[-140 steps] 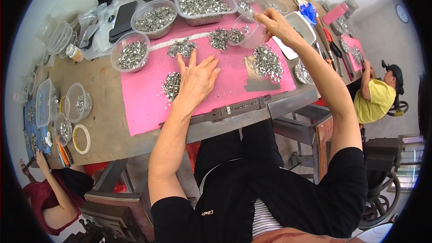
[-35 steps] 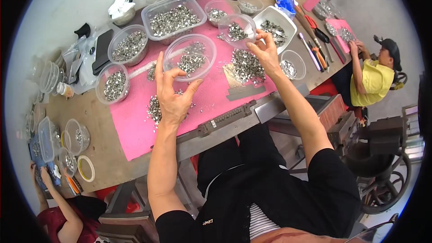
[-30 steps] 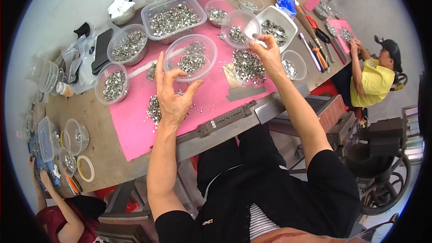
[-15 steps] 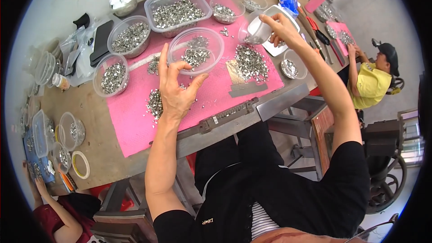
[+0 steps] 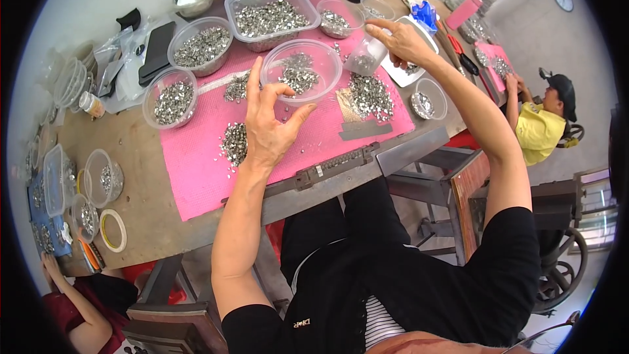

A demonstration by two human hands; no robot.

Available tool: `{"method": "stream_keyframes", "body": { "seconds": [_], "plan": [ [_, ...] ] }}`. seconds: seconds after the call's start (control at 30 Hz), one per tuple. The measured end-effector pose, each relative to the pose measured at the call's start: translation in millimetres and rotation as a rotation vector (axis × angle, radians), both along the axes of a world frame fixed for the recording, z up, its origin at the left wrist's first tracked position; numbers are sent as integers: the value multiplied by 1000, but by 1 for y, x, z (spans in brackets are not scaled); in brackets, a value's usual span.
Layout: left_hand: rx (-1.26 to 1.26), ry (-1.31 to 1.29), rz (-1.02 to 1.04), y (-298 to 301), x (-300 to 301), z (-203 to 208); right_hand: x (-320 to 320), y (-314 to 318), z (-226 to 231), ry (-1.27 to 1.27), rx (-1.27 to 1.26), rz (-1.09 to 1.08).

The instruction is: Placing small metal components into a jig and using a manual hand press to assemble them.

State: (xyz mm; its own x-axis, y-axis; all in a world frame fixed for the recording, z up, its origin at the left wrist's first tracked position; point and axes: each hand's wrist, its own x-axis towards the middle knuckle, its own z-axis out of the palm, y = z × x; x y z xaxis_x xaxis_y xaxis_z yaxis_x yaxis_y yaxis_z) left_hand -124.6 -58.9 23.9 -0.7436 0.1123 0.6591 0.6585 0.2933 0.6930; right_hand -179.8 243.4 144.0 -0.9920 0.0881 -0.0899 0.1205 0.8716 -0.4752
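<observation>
My left hand is raised over the pink mat, its fingertips gripping the near rim of a clear round plastic bowl. Small silver metal pieces show through the bowl. My right hand reaches toward the back right and holds a small clear cup, tilted, beside a white tray. Loose piles of metal pieces lie on the mat, one pile under my right forearm and another pile by my left wrist.
A rectangular tub and round bowls full of metal pieces stand at the back. A metal bar lies along the table's front edge. Clear containers and a tape ring sit at left. A person in yellow works at right.
My left hand left the mat and took up the clear bowl. My right hand carried the small cup from above the pile toward the white tray at the back right.
</observation>
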Motion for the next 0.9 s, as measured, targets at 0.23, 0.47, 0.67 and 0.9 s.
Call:
{"method": "stream_keyframes", "body": {
  "seconds": [0.23, 0.47, 0.67, 0.9],
  "plan": [
    [-13, 2, -2, 0, 0, 0, -24, 8, 2, -95, 0, 205],
    [-11, -3, 9, -1, -1, 0, -55, 1, 3, -115, -17, 225],
    [5, -73, -4, -1, 1, 2, -70, 8, 4, -219, -37, 222],
    [16, -126, -12, -2, 2, 2, -71, 10, 18, -167, -27, 277]
  ]
}}
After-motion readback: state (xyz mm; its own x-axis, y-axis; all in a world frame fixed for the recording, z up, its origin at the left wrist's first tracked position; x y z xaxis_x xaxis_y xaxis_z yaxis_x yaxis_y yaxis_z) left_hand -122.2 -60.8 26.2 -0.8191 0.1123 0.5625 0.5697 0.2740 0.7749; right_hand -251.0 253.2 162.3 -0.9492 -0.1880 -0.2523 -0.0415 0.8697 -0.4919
